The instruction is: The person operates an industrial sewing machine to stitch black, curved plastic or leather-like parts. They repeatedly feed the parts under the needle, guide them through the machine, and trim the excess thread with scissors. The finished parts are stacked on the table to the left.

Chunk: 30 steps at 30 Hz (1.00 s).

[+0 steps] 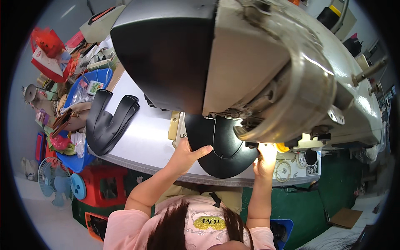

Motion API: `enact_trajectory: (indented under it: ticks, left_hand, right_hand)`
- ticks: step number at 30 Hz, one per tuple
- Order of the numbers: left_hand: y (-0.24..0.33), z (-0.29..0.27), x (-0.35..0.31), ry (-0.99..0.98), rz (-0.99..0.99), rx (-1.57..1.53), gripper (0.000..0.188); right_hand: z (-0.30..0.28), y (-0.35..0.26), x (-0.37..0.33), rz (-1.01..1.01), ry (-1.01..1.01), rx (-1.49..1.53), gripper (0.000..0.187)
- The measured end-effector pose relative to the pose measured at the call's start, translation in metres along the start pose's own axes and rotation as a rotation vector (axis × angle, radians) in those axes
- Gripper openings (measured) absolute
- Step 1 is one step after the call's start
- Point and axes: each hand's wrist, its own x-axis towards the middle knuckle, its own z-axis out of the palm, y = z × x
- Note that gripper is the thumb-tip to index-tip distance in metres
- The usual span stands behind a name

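Observation:
A curved black leather-like piece lies under the head of a large sewing machine, its rounded end toward me. A light thread runs down from the needle area and loops across its surface. My left hand grips its left edge, thumb stretched over the top and the other fingers mostly hidden. At the opposite edge, my right hand is closed on the piece beside the machine's lit lamp. The machine head hides the far part of the piece and the stitching point.
Stacked U-shaped black pieces rest on the white table at left. Beyond them stands a cluttered blue basket. A fan and a red stool are at lower left. A cord coil lies right.

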Motion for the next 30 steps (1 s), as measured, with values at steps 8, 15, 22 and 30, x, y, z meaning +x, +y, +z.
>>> enact_trajectory:
  ticks: [8,15,22,30]
  left_hand:
    - [0.004,-0.001,0.013,-0.058,0.039,-0.023,0.016]
    - [0.015,0.001,0.026,-0.051,-0.076,0.082,0.014]
    - [-0.003,-0.003,0.025,-0.017,0.027,0.094,0.021]
    - [0.013,0.005,0.019,0.033,0.006,0.010,0.017]
  right_hand:
    - [-0.004,0.005,0.014,-0.049,-0.035,0.151,0.035]
    - [-0.024,0.014,0.046,-0.124,-0.157,0.156,0.032]
    - [-0.027,0.019,0.064,-0.193,-0.165,0.110,0.028]
    - [-0.023,0.020,0.055,-0.213,-0.157,0.065,0.024]
